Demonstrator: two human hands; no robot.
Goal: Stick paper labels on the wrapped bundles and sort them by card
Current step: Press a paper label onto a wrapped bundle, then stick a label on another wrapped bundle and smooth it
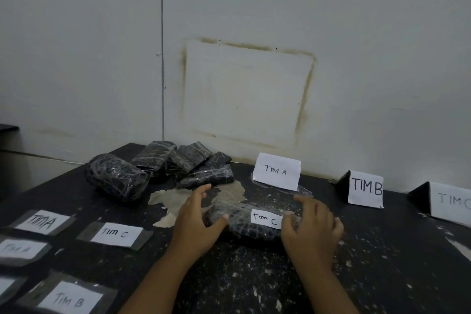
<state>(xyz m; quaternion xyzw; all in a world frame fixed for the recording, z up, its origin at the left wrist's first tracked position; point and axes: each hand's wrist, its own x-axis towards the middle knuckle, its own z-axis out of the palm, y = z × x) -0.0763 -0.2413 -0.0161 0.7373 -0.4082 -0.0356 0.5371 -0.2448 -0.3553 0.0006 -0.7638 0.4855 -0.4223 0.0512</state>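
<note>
Bundle [244,232]: black, clear-wrapped, crinkled, lying on worktop [254,283] between both hands.
Left hand [196,224]: grips bundle's left end, thumb on wrap, fingers arched over far side.
Right hand [313,227]: curled round right end, thumb at edge of paper label [266,219] reading "Tim C" on top face.
Beyond left hand: pile of bundles [158,168] near worktop's far edge, by wall.
Beyond right hand: TIM A card [276,172]; further right, TIM B card [365,188].
Left of left hand: loose labels [116,233].
Open worktop on near side of hands.
</note>
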